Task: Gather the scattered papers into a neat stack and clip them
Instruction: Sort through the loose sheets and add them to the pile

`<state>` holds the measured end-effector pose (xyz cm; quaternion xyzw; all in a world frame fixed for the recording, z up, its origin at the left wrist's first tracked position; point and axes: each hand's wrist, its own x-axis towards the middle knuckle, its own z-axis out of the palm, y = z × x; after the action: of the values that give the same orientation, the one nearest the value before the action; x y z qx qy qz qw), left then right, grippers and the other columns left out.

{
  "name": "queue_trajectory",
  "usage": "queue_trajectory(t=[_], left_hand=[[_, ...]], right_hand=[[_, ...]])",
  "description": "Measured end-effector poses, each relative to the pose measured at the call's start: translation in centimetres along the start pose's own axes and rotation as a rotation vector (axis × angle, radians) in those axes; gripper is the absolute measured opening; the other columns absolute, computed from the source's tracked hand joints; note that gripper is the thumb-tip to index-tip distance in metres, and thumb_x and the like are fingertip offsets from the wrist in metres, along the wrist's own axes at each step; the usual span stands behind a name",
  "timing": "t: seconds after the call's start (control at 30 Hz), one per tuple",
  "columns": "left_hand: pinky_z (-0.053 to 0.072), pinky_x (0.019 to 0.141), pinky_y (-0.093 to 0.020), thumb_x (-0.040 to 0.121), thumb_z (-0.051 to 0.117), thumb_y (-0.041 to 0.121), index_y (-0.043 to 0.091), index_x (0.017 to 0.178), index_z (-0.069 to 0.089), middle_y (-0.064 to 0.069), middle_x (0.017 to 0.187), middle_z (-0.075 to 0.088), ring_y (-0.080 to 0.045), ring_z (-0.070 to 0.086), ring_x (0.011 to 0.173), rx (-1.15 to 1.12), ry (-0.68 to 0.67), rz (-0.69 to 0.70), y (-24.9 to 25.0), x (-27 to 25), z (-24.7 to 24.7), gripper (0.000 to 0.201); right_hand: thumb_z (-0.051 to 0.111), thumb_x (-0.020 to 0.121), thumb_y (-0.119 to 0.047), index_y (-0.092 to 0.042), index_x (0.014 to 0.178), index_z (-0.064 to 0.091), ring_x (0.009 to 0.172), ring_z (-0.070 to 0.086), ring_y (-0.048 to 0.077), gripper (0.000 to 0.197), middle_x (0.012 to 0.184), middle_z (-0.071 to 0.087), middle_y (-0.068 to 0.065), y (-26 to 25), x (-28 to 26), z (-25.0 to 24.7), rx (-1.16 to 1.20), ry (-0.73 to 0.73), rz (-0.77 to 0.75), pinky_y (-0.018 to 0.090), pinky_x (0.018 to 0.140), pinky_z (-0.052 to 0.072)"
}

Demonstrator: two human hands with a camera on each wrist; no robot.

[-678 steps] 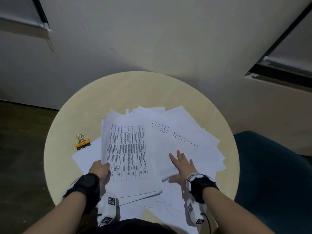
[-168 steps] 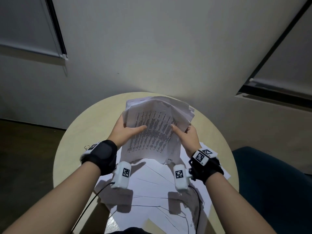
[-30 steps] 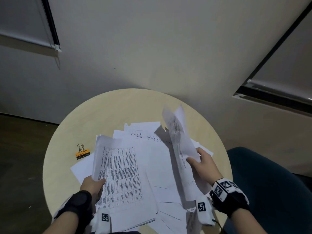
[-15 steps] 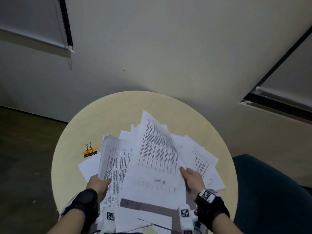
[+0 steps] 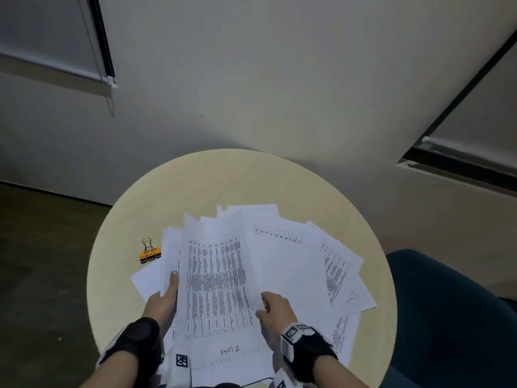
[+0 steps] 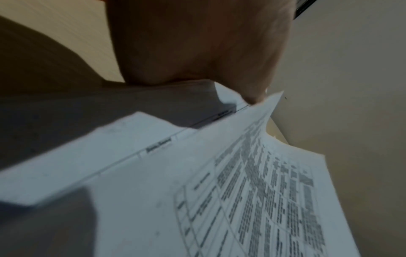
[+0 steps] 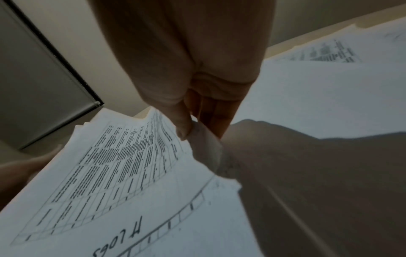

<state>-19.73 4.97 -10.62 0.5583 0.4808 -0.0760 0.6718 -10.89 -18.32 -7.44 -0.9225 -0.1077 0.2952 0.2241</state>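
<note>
Thin, floppy, slippery printed sheets (image 5: pixel 215 281), pinched at 9 by left hand (image 5: pixel 163 301), at 3 by right hand (image 5: pixel 275 312); best held by both side edges.

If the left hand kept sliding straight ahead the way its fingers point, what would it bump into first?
Probably nothing solid soon. The left hand points along the left edge of the gathered papers, past the orange binder clip, which sits slightly to its left; depth is unclear. Beyond lies bare table.

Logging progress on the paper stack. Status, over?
Left hand grips gathered stack. Right hand pinches printed table sheet. Loose sheets still fanned right; binder clip untouched.
</note>
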Motion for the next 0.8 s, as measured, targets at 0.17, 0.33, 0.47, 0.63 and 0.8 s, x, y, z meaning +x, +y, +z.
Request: queue_trajectory(t=[0.17,0.33,0.47,0.63,0.8], left_hand=[[0.038,0.099,-0.05,0.078,0.059,0.067,0.01,0.141,0.044,-0.013,0.137,0.054,-0.036,0.052,0.118,0.038,0.032,-0.005,0.1,-0.6,0.0,0.086],[0.039,0.066,-0.031,0.094,0.056,0.019,-0.001,0.109,0.059,-0.015,0.076,0.062,-0.029,0.052,0.066,0.116,0.083,0.106,-0.5,-0.2,0.2,0.026],[0.042,0.068,-0.033,0.093,0.055,0.015,-0.001,0.105,0.057,-0.022,0.085,0.064,-0.036,0.058,0.073,0.14,0.074,0.108,-0.8,0.2,0.0,0.02],[0.035,0.054,-0.029,0.095,0.048,0.007,0.0,0.1,0.049,-0.013,0.068,0.045,-0.025,0.042,0.058,0.127,0.091,0.087,-0.8,0.4,0.4,0.008],[0.029,0.053,-0.028,0.096,0.043,0.001,0.004,0.089,0.045,-0.009,0.064,0.036,-0.021,0.036,0.054,0.135,0.077,0.069,-0.8,0.5,0.5,0.008]], right_hand=[[0.06,0.089,-0.027,-0.022,0.137,0.047,0.118,0.054,0.012,0.051,0.131,0.057,-0.001,1.3,-0.6,0.7,0.281,0.088,0.028,0.025,0.1,0.043],[0.074,0.065,-0.055,-0.038,0.15,-0.011,0.138,-0.017,0.004,0.122,0.147,-0.022,-0.018,5.7,-1.9,0.8,-0.12,-0.193,-0.064,0.046,0.121,-0.001],[0.079,0.064,-0.051,-0.032,0.148,-0.021,0.137,-0.03,0.014,0.132,0.145,-0.038,-0.007,8.5,-2.8,1.3,-0.362,-0.205,-0.054,0.052,0.119,-0.009],[0.075,0.073,-0.039,-0.031,0.152,-0.009,0.147,-0.019,0.021,0.115,0.158,-0.024,-0.001,8.7,-2.7,0.5,-0.273,-0.142,-0.028,0.048,0.12,-0.004],[0.084,0.059,-0.053,-0.031,0.146,-0.028,0.143,-0.029,0.026,0.143,0.151,-0.038,0.003,9.8,-3.5,1.2,-0.503,-0.215,-0.02,0.053,0.118,-0.008]])
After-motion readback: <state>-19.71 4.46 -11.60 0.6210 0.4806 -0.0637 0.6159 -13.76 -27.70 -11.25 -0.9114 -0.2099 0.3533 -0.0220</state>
